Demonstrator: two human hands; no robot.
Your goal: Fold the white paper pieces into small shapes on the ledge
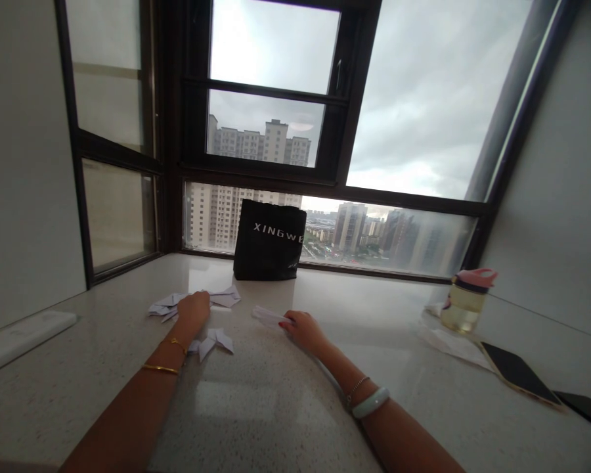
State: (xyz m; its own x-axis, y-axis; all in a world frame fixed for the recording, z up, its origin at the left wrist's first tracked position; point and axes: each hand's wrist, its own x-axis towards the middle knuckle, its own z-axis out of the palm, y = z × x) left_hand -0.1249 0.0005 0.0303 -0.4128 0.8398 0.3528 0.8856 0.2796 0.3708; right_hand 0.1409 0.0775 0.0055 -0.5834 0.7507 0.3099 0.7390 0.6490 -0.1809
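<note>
My left hand (194, 311) is closed over a pile of folded white paper pieces (163, 304) on the speckled counter; its fingertips are hidden, so what it grips does not show. One of the folded papers (226, 297) sticks out to the right of that hand. Closer to me, beside the left wrist, lie more folded paper pieces (215, 341) with pointed ends. My right hand (304, 330) pinches the near end of a flat strip of folded white paper (268, 316), which points left across the counter.
A black bag (270, 242) with white lettering stands by the window. On the right are a bottle with a pink lid (465, 303), a white tissue (456, 345), a dark flat tablet-like object (519, 373) and another dark object (584, 406). A long white object (27, 338) lies left.
</note>
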